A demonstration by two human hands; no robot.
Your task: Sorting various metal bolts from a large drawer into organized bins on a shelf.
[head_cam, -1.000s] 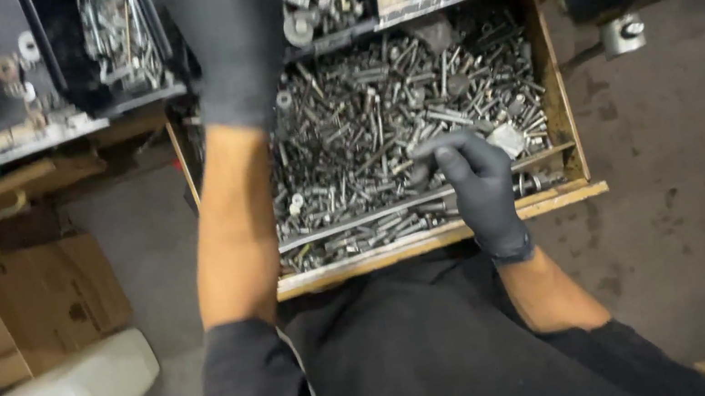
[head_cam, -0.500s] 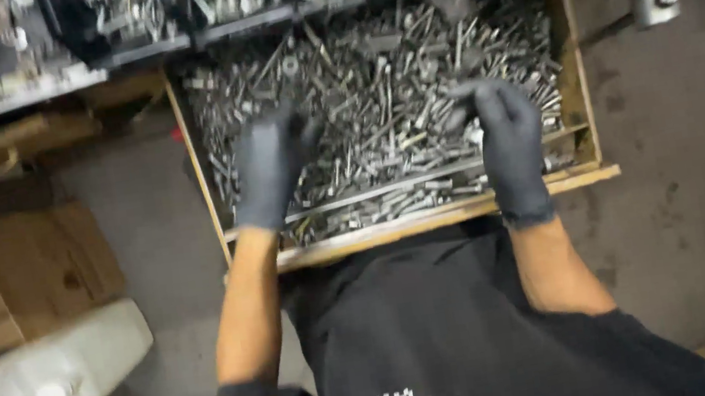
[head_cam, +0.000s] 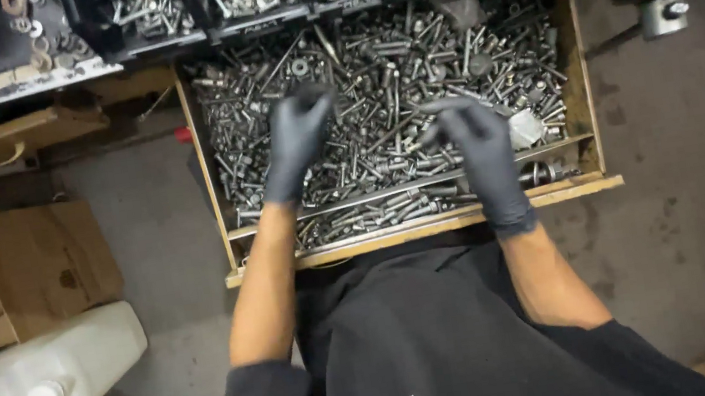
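Two hands, both in black rubbery gloves, forearms bare. Left hand (head_cam: 297,141) is hovering palm down over the bolt heap, fingers (head_cam: 312,103) spread loosely and blurred; holding nothing that I can see. Right hand (head_cam: 475,144) is resting on the heap, fingers curled narrow toward a thin grey bolt (head_cam: 436,106) at the fingertips; can't tell if it is actually pinching it.

One wooden drawer (head_cam: 431,231), shallow, pale chipped front edge, is sitting pulled out just in front of the person's black shirt (head_cam: 418,336). It is holding a dense pile of steel bolts and screws (head_cam: 380,65), far too many to count: dull grey, threaded, hex heads, mixed lengths, a few washers. One long metal rod (head_cam: 388,191) is lying across the drawer near the front. One crumpled clear plastic bag (head_cam: 525,128) is lying just right of the right hand.

Above the drawer, a row of about four dark bins (head_cam: 251,1) is holding more fasteners. Left on the concrete floor (head_cam: 696,159): one open brown cardboard box (head_cam: 31,262), one white plastic jug (head_cam: 38,380) lying on its side with a white cap.
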